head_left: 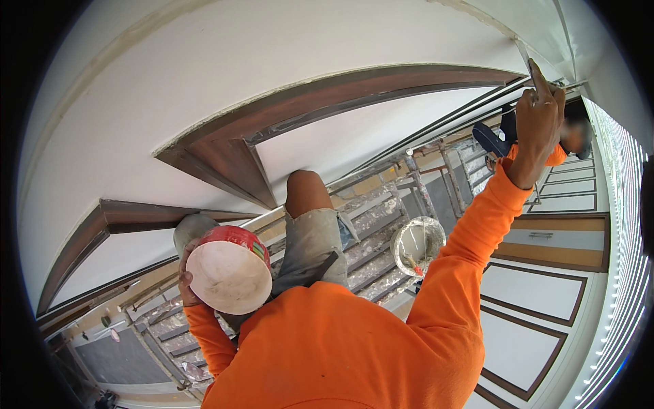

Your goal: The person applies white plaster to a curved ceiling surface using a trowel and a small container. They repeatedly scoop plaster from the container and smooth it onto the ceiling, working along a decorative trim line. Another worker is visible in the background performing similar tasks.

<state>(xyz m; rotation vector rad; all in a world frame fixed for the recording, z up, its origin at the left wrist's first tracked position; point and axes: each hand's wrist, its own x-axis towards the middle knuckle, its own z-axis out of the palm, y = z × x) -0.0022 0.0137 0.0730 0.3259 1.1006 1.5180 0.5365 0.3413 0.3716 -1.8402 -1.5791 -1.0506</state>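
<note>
Pinching a thin flat grey blade in the right hand just above the long dark-brown wooden frame's right end, clutching a round red whitish-lined tub in the left hand below it, tbh probably only partway done, with rough tan seam left above it.

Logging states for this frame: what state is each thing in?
Red tub, open, whitish inside, held in left hand.
Thin-bladed tool, gripped in raised right hand; wall contact unclear.
Pale bucket, open, smeared inside.
Scaffold planks, splattered white.
Handled door panel, looks shut.
</note>
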